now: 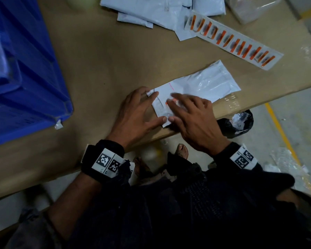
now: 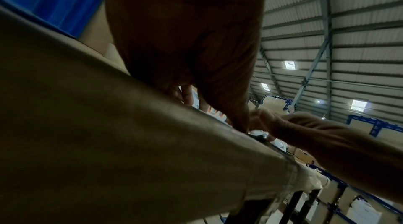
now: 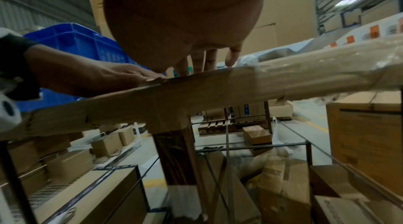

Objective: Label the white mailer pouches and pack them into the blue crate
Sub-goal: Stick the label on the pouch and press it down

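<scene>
Pressing flat, both hands, left hand (image 1: pixel 136 112) and right hand (image 1: pixel 192 119), smooth an orange label (image 1: pixel 171 101) onto one white mailer pouch (image 1: pixel 196 88) on the tabletop (image 1: pixel 97 69); more pouches (image 1: pixel 162 9) wait, blue crate (image 1: pixel 22 69) comes after

The crate (image 1: pixel 23 69) at far left is deep blue. The table (image 1: pixel 101 60) is plain tan cardboard brown. The pouch (image 1: pixel 201 85) near the edge is white with a thin red line and an orange mark by the fingers. The far pouches (image 1: pixel 151 9) are pale bluish white. The label strip (image 1: pixel 233 40) at far right is white with a row of orange and grey bars. Both wristbands (image 1: pixel 104 159) are black with white tags in black square patterns. The floor (image 1: pixel 294 112) is grey with a yellow line.
</scene>
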The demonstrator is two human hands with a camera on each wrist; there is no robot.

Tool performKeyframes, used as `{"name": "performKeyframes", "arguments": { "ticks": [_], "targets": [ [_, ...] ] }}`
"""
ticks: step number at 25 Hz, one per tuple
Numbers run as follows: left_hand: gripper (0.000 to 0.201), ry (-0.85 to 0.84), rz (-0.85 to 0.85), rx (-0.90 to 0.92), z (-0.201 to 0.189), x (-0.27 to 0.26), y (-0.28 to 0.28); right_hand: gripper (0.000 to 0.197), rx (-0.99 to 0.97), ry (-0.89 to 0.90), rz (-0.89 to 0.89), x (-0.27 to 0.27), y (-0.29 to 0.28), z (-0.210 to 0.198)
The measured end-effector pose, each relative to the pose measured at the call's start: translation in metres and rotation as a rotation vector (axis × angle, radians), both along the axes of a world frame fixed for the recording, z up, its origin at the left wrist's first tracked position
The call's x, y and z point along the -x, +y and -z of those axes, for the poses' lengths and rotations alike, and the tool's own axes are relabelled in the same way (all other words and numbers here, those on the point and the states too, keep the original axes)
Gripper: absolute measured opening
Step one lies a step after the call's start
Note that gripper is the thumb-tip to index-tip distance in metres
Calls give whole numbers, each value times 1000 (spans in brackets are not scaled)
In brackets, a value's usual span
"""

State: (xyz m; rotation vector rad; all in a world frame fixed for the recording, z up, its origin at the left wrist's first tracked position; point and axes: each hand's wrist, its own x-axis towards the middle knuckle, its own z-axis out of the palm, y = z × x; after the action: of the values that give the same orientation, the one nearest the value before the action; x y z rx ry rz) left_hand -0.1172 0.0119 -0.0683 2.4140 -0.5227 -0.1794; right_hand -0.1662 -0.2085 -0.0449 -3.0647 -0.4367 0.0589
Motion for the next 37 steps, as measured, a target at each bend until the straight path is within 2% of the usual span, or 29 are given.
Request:
{"name": "performKeyframes", "arguments": {
  "ticks": [3,6,9,15,24,29,33,37],
  "targets": [
    [78,23,-8,32,-1,-1,0,63,66,-26,37,8,-1,5],
    [80,29,-10,24,-1,0,1,68,25,-45,108,7,1,2],
    [82,33,-3,8,1,0,1,64,55,1,46,8,12,6],
    [81,45,-12,15,2,0,0,66,-13,-26,83,8,3,4],
    [82,24,-9,6,2,-1,0,72,93,-42,72,6,-10,5],
    [82,28,0,4,3,-2,1,71,64,-62,112,4,-4,1],
    [85,38,2,15,2,-1,1,66,59,-24,16,6,6,1],
    [88,53,0,13,2,-2,1,71,90,-35,63,6,2,3]
  ]
}}
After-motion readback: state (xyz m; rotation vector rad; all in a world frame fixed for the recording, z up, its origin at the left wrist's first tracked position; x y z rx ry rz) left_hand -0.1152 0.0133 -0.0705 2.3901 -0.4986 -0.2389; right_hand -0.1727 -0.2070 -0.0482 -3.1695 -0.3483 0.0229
